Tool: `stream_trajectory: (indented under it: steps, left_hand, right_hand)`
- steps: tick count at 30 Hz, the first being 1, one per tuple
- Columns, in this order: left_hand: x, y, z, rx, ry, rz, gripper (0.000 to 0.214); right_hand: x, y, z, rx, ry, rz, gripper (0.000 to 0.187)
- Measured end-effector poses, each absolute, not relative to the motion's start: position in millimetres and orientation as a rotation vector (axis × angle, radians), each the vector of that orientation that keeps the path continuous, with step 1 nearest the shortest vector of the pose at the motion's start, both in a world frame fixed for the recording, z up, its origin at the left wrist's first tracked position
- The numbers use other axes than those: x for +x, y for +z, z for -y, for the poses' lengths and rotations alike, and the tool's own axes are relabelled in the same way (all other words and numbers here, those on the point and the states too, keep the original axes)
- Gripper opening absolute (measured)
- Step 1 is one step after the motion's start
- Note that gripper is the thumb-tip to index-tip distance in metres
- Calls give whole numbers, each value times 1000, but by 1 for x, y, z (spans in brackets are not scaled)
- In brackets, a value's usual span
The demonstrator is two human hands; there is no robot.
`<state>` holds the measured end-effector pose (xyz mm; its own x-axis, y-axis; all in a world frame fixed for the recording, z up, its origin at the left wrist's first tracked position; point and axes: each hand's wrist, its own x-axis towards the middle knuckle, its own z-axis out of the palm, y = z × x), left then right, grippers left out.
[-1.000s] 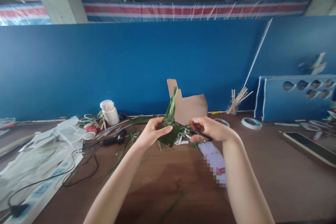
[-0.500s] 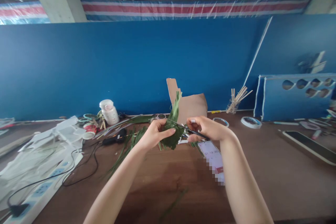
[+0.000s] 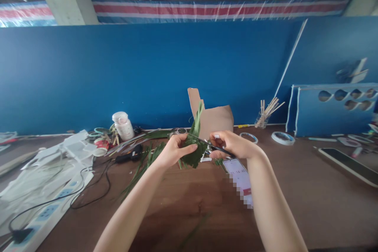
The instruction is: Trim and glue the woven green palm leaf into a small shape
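Observation:
My left hand (image 3: 174,150) is closed on a piece of woven green leaf strips (image 3: 194,155), the thumb pressed on its face. Long strip ends stand up from the top of this piece. My right hand (image 3: 226,145) grips a slim dark tool with a long thin tip (image 3: 220,149), like tweezers, though its exact kind is unclear. The tip points left and reaches across the upper part of the woven piece, close to my left fingers. Small white bits lie behind, between the hands. A phone (image 3: 238,179) showing a timer lies beneath my right wrist.
Loose green strips (image 3: 141,173), a black glue gun (image 3: 130,155) and cords lie left, near a white power strip (image 3: 56,208) and white scraps (image 3: 38,169). Behind are a white jar (image 3: 122,126), cardboard (image 3: 217,120) and sticks (image 3: 267,112). Tape (image 3: 282,138) and another phone-like slab (image 3: 348,165) lie right.
Almost nothing differs. The upright strip ends have shifted very slightly; both hands keep their hold in the same place.

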<state>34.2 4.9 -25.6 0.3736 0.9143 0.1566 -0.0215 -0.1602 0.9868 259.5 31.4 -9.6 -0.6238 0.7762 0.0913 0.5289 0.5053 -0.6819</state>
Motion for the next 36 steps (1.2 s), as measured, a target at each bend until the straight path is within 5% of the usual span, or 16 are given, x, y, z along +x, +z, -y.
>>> stream_trajectory:
  steps: [20, 36]
  left_hand:
    - [35, -25, -4, 1497, 1013, -866, 30]
    - [33, -27, -7, 1517, 999, -823, 32]
  right_hand:
    - [258, -9, -29, -1124, 901, 2341, 28]
    - [258, -22, -44, -1203, 959, 2145, 42]
